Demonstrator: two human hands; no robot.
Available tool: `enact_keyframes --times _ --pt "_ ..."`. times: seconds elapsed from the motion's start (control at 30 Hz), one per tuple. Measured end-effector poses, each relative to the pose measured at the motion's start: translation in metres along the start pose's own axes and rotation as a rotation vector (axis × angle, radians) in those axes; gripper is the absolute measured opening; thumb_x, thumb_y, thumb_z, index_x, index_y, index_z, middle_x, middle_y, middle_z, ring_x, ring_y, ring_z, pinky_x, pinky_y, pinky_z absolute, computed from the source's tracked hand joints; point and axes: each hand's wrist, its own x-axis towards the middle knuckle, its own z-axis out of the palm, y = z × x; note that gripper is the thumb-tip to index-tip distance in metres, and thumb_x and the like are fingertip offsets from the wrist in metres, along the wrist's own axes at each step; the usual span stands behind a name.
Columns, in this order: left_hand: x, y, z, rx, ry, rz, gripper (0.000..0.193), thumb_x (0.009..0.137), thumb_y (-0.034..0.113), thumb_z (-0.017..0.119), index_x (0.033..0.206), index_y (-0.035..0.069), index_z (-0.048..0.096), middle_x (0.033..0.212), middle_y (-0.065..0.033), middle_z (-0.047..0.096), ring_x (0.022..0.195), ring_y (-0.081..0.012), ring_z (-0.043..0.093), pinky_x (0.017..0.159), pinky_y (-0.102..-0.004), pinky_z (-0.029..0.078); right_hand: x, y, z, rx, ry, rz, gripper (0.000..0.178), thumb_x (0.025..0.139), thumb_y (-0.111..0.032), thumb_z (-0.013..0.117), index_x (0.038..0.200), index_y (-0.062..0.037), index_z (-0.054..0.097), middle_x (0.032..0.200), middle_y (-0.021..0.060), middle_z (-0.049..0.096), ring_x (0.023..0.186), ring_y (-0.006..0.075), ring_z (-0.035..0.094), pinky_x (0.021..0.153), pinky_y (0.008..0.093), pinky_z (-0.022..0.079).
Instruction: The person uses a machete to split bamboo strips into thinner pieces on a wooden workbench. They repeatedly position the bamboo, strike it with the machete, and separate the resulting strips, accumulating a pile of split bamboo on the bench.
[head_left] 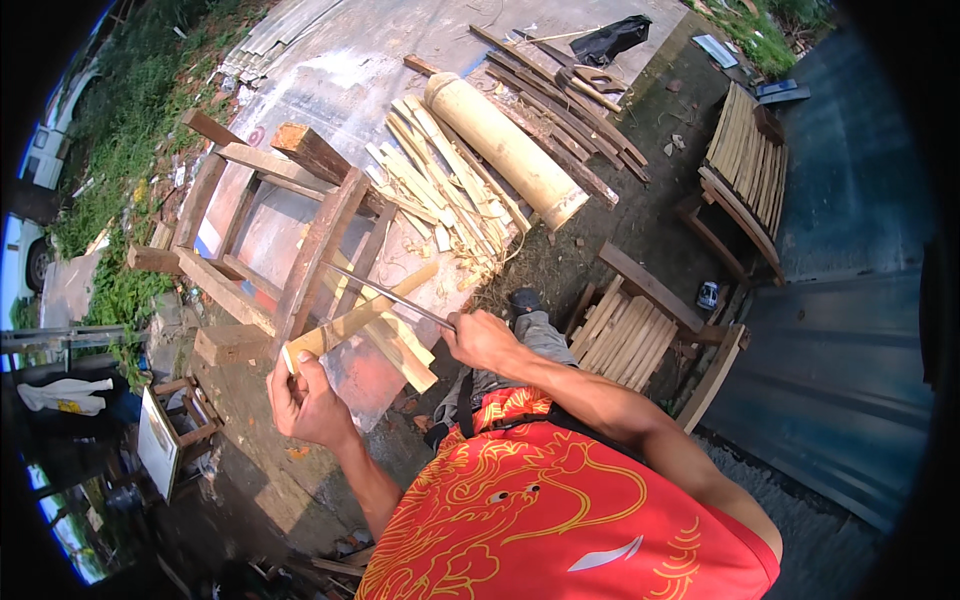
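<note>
The left hand (312, 402) is closed on the near end of a bamboo strip (340, 328), its thumb pressed along the side of the piece. The strip slants up and to the right from that hand, over an upturned wooden frame (322, 250) and toward a heap of bamboo splints (440, 180). The right hand (480, 341) is wrapped around the near end of a long, thin metal tool (425, 313), which reaches up and to the left, crossing the strip near its middle; whether the two touch there cannot be told. The tool's far end lies close to one bar of the frame.

Two pale slats (410, 370) lie at a slant below the strip, between the hands. The frame stands to the left, its legs and rails pointing several ways. Beyond the heap, a thick bamboo tube (505, 150) lies on its side, and dark wooden bars (560, 100) are piled next to it, with a black plastic bag (612, 40) farther off.

On the right, a low slatted seat (625, 338) stands near the person's leg, and a larger slatted piece (748, 160) stands by a blue metal wall (850, 350). The person wears a red shirt (570, 500) with yellow line drawing. At the far left, a white vehicle (45, 155) shows beside green plants (120, 130).
</note>
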Motion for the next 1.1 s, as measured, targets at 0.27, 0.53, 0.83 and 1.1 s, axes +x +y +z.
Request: enact_keyframes --times 0.27,0.53,0.83,1.1 --pt "-0.001 0.001 0.004 -0.015 -0.016 0.147 0.019 0.087 -0.007 0.068 0.106 -0.007 0.072 0.087 -0.0074 0.066 0.069 -0.0087 0.056 0.056 -0.0239 0.044 0.027 0.034 -0.002 -0.156 -0.073 0.295 0.042 0.095 -0.032 0.054 0.098 0.0058 0.073 0.087 0.0365 0.066 0.088 0.0493 0.068 0.078 0.0529 0.056" --pt "0.001 0.004 0.005 -0.023 0.003 0.110 0.019 0.086 -0.008 0.068 0.105 -0.007 0.072 0.084 -0.0042 0.062 0.065 -0.0079 0.051 0.055 -0.0240 0.040 0.014 0.058 0.025 -0.015 -0.005 -0.066 0.030 0.094 -0.031 0.057 0.100 -0.0048 0.071 0.077 0.0314 0.065 0.080 0.0507 0.065 0.075 0.0566 0.053" --pt "-0.009 0.001 0.001 -0.040 -0.001 0.116 0.021 0.086 -0.007 0.068 0.107 -0.007 0.071 0.084 -0.0032 0.060 0.067 -0.0073 0.049 0.056 -0.0233 0.038 0.030 0.091 0.030 -0.070 -0.047 0.084 0.038 0.093 -0.032 0.056 0.100 0.0024 0.072 0.085 0.0341 0.067 0.088 0.0492 0.068 0.083 0.0532 0.055" --pt "-0.010 0.000 -0.005 -0.039 -0.049 0.147 0.021 0.086 -0.007 0.067 0.107 -0.007 0.072 0.084 -0.0024 0.059 0.066 -0.0064 0.048 0.055 -0.0237 0.038 0.055 0.122 0.021 -0.161 -0.159 0.456 0.039 0.090 -0.027 0.055 0.091 0.0072 0.072 0.095 0.0340 0.068 0.096 0.0481 0.067 0.087 0.0512 0.055"
